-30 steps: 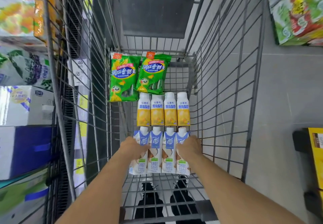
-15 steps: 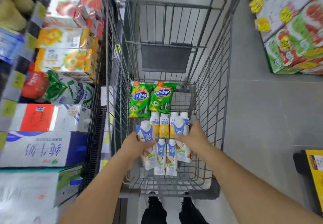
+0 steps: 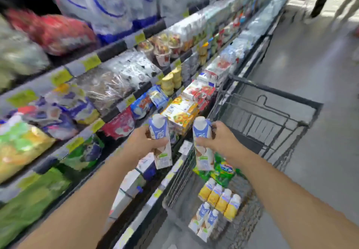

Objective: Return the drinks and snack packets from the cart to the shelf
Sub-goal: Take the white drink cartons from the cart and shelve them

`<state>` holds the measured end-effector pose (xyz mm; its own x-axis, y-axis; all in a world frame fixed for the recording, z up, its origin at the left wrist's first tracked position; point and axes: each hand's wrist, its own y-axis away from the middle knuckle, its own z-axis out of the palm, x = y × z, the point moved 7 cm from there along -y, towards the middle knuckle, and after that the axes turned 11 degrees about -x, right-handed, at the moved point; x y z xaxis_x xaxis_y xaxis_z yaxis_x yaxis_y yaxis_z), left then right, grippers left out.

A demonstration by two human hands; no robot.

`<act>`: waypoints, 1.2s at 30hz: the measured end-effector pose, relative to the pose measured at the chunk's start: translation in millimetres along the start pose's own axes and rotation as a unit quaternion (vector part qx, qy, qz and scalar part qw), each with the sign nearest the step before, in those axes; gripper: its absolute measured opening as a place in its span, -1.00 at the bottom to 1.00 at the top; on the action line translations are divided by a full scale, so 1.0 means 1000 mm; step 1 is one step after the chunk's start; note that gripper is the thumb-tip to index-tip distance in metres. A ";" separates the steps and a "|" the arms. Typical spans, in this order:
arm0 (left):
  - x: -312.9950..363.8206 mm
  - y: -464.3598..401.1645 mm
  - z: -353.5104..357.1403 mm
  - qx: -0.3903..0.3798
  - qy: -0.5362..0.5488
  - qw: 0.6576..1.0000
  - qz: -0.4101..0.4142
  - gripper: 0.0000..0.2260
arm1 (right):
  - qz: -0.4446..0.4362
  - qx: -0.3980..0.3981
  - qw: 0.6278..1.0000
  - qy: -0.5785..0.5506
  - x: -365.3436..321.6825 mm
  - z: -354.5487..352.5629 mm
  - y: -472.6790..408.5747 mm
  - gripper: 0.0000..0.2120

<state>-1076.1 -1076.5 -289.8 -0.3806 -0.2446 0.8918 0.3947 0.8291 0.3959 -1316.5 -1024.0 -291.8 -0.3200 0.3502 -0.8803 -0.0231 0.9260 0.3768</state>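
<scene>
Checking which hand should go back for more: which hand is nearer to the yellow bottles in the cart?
Right. The right hand holds a carton over the cart, above the yellow bottles. The left hand holds its carton out by the shelf, farther away.

shelf goods (image 3: 81,97) smeared by blur, carton print unreadable, both forearms cut off below

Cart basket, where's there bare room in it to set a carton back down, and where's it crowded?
Bare wire floor shows in the cart between the blue-and-white cartons and the shelf-side wall. The middle is crowded: yellow bottles in a row, green snack packets beyond them. The far end is blurred. Both hands hold cartons above.
</scene>
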 end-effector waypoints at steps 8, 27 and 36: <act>-0.015 0.235 -0.128 0.246 0.043 0.968 0.029 -0.80 | -0.158 -0.234 0.958 0.047 -0.159 0.175 0.045 -0.54; -0.251 0.874 -0.162 0.643 0.129 0.751 -0.075 -0.82 | -0.291 -0.605 0.728 0.140 -0.218 0.722 0.445 -0.58; -0.321 1.052 -0.169 0.701 0.160 0.689 -0.091 -0.75 | -0.340 -0.644 0.666 0.164 -0.236 0.868 0.597 -0.60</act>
<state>-397.1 -210.6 -121.9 -0.0249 -0.3209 0.9468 -0.9160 0.3866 0.1070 -432.3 -432.0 -109.4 -0.0063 -0.3334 -0.9428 -0.9933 -0.1071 0.0445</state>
